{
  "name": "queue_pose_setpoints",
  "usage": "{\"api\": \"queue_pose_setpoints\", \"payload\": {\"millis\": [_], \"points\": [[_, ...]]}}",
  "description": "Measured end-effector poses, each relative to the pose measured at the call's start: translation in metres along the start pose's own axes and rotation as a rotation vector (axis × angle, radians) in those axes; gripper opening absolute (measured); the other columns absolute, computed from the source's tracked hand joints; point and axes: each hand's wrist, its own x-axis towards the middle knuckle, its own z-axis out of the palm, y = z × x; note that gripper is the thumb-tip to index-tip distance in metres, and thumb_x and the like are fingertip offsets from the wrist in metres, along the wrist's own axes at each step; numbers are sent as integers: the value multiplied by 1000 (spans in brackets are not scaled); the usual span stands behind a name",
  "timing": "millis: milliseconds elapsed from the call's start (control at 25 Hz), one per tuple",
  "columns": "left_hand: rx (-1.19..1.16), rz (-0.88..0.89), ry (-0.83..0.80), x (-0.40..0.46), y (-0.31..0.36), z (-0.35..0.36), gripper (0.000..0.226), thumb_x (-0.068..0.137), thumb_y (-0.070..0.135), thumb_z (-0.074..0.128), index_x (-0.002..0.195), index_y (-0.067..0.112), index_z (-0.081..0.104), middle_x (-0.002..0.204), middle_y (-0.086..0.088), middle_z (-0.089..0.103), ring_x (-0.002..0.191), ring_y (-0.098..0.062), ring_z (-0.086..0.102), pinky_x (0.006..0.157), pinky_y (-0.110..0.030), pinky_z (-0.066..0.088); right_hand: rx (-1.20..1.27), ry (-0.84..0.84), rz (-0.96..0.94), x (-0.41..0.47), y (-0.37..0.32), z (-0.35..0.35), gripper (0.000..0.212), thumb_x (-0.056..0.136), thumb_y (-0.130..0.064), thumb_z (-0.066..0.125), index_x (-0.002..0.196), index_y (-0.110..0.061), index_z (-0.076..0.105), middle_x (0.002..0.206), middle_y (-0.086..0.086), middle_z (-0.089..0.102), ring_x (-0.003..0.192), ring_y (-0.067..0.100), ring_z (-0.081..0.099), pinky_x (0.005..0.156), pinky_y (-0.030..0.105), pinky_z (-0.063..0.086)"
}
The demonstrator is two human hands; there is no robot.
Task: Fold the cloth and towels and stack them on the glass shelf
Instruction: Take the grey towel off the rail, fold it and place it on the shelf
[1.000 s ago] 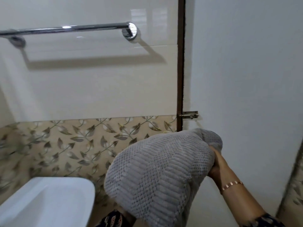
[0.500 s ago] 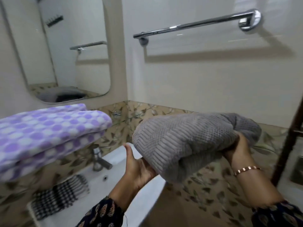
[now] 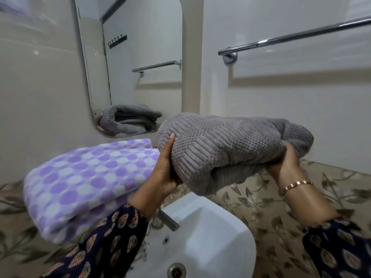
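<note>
Two hands are carrying one folded grey towel [image 3: 226,151] in the air above the white sink [image 3: 210,233] — no writing or label is showing on any cloth. Farthest left, a folded purple-and-white dotted towel [image 3: 84,183] is lying at shelf height below the mirror [image 3: 140,57], though the glass shelf under it cannot be made out. Just right of it, the left hand [image 3: 163,173] is reaching up from a dark patterned sleeve [image 3: 104,241], palm cupped against the grey towel's left end, thumb lying up along the ribbed fold and the other fingers curling underneath, gripping it. The towel's left end is sitting just beside the dotted towel's right edge; whether they are touching cannot be told. A tap [image 3: 167,220] is poking out below the left wrist. At the right, the right hand [image 3: 286,161] is gripping the towel's bunched right end from below, its fingers mostly hidden in the cloth — a thin metal bracelet [image 3: 297,186] is circling that wrist. A chrome towel rail [image 3: 291,38] is running along the wall above.
</note>
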Motion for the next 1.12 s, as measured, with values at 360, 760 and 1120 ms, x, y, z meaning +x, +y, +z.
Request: {"api": "queue_pose_setpoints", "payload": {"millis": [360,760,1120], "points": [[5,263,174,66,58,-22,32,86,39,49,88,14,69,77,-6,75,67,-22,72,79,-38,52,-76,-175,105,76,48,106,50,72,-28,66,120,-14,60,111,10,69,101,30,66,69,38,58],[361,467,788,138,62,-37,28,76,15,48,102,12,58,91,4,70,86,-14,65,74,-29,52,-137,-171,204,178,144,119,75,41,-39,79,111,-15,68,113,5,70,98,26,68,80,44,57],[2183,4,650,169,31,14,74,81,68,37,144,33,24,157,-2,16,146,-27,7,114,-59,2,-576,-48,-20,167,168,83,76,67,-29,77,127,7,49,131,25,54,120,34,54,96,37,42]]}}
